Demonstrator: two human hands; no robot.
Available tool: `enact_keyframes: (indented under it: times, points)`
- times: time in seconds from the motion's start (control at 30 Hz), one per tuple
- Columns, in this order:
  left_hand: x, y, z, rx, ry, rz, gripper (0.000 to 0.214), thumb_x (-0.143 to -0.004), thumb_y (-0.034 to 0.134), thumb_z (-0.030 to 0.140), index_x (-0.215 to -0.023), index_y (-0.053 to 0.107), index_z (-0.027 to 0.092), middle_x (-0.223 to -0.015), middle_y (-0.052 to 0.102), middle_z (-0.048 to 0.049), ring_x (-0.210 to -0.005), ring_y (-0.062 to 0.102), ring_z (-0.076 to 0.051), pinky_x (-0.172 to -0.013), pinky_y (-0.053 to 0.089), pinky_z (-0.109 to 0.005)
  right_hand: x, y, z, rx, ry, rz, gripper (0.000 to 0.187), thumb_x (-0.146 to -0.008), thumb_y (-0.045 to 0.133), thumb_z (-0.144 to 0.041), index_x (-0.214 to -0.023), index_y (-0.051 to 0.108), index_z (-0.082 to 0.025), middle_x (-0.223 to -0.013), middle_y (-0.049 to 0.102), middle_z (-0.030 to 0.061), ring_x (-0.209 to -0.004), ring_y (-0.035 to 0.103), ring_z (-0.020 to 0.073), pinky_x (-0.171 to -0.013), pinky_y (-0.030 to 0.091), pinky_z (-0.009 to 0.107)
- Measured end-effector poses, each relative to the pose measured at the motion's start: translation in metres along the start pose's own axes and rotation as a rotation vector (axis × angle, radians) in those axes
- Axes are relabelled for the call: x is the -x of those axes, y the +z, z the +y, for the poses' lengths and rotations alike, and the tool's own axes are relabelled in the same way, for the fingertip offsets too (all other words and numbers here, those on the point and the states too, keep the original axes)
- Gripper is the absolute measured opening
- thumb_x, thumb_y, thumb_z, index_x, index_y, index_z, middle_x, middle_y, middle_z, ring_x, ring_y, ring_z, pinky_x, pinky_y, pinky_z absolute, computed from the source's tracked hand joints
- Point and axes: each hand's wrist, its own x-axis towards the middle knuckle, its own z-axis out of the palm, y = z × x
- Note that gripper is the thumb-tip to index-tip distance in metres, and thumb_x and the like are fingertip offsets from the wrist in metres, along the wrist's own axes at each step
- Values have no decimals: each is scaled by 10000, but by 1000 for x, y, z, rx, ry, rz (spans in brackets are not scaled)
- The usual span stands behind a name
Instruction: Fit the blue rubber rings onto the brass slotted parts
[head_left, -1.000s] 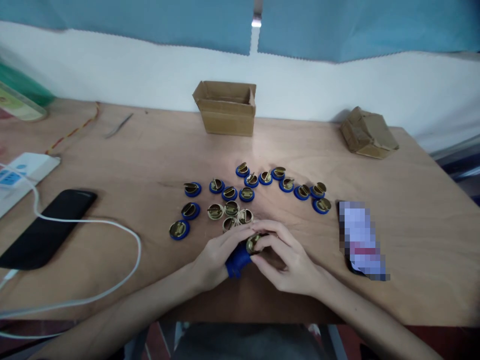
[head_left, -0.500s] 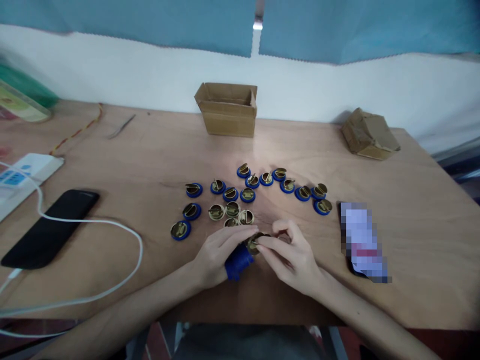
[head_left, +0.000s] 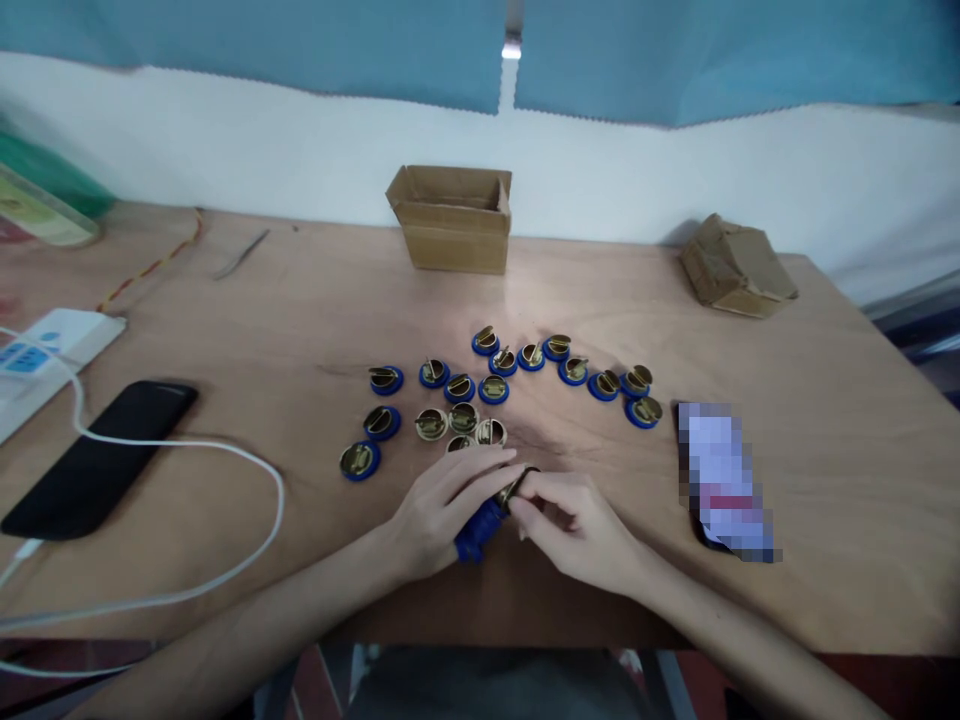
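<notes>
My left hand (head_left: 439, 510) is closed around a dark blue piece (head_left: 480, 530) with an uneven edge, most of it under my fingers. A round brass-coloured pin back (head_left: 511, 484) sits at the end of the blue piece, tilted. My right hand (head_left: 574, 515) pinches the pin back's edge between thumb and forefinger. My fingers partly cover where the two parts meet. Just beyond my hands lie several cream-rimmed pin backs (head_left: 431, 424). Around them are several blue-rimmed brass pin badges (head_left: 493, 389), many with their pin bars raised.
An open cardboard box (head_left: 456, 240) stands at the back, and a crumpled carton (head_left: 739, 268) lies at the back right. A lit phone (head_left: 724, 480) is on the right. At left are a black phone (head_left: 97, 460), a white cable (head_left: 247, 455) and a power strip (head_left: 56, 360).
My right hand's fingers have curled in, and the pin back between my hands has turned more edge-on. My left hand stays on the blue piece.
</notes>
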Motion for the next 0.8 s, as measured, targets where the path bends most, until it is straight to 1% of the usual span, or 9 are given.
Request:
enact_keyframes:
  times: [0.07, 0.13, 0.23, 0.3, 0.43, 0.53, 0.6, 0.7, 0.8]
  points:
    - [0, 0, 0, 18, 26, -30, 410, -1018, 496, 179, -1422, 532, 120, -1366, 651, -170, -1328, 586, -260, -1084, 543, -420, 1, 3, 2, 8, -35, 59, 288, -931, 529, -178, -644, 508, -197, -590, 541, -35, -528, 492, 97, -525, 370, 222]
    - [0, 0, -1, 35, 44, -64, 449, -1024, 470, 168, -1470, 478, 115, -1412, 625, -172, -1373, 549, -264, -1095, 533, -434, 1, 6, 5, 0, -78, 119, 263, -867, 567, -148, -628, 473, -202, -573, 506, -50, -506, 455, 87, -507, 351, 213]
    - [2, 2, -2, 45, 47, -85, 465, -1038, 441, 182, -1495, 445, 95, -1404, 632, -179, -1363, 557, -259, -1083, 535, -432, 1, 8, 8, -7, -124, 166, 275, -808, 578, -124, -605, 414, -210, -548, 444, -64, -484, 407, 79, -480, 312, 211]
    - [2, 4, -2, 54, 49, -74, 466, -1049, 424, 209, -1501, 436, 95, -1368, 659, -179, -1319, 593, -257, -1048, 549, -431, 0, 9, 8, -3, -136, 179, 287, -791, 570, -117, -597, 383, -215, -538, 406, -69, -475, 382, 77, -470, 289, 215]
    - [0, 2, -2, 56, 52, -51, 452, -1058, 410, 245, -1487, 455, 111, -1287, 709, -169, -1208, 661, -252, -974, 563, -427, 0, 10, 7, -1, -148, 190, 299, -795, 558, -115, -605, 353, -223, -546, 381, -69, -480, 374, 81, -472, 292, 220]
    - [-2, 0, 0, 59, 55, -52, 430, -1057, 398, 231, -1457, 485, 99, -1245, 729, -173, -1161, 685, -245, -954, 552, -409, 0, 8, 6, -6, -154, 187, 295, -815, 548, -125, -627, 345, -228, -562, 385, -67, -491, 377, 86, -484, 304, 228]
    - [-2, -1, 0, 66, 47, -60, 429, -1053, 397, 216, -1460, 484, 111, -1245, 732, -168, -1146, 694, -241, -953, 543, -402, 0, 7, 6, -15, -160, 161, 286, -813, 535, -127, -641, 331, -232, -571, 378, -65, -500, 370, 91, -492, 302, 238]
    - [0, 0, -3, 86, 27, -44, 450, -1034, 472, 250, -1468, 477, 130, -1265, 724, -171, -1134, 699, -251, -947, 538, -403, 1, 4, 5, -44, -169, 112, 271, -812, 520, -133, -653, 326, -236, -586, 389, -56, -516, 373, 101, -504, 312, 253]
    - [1, 0, -7, 111, 2, -16, 480, -996, 573, 277, -1442, 501, 115, -1260, 720, -185, -1141, 693, -261, -953, 532, -399, 1, -1, 4, -74, -173, 116, 230, -856, 538, -154, -681, 408, -228, -595, 458, -51, -517, 428, 102, -514, 356, 245]
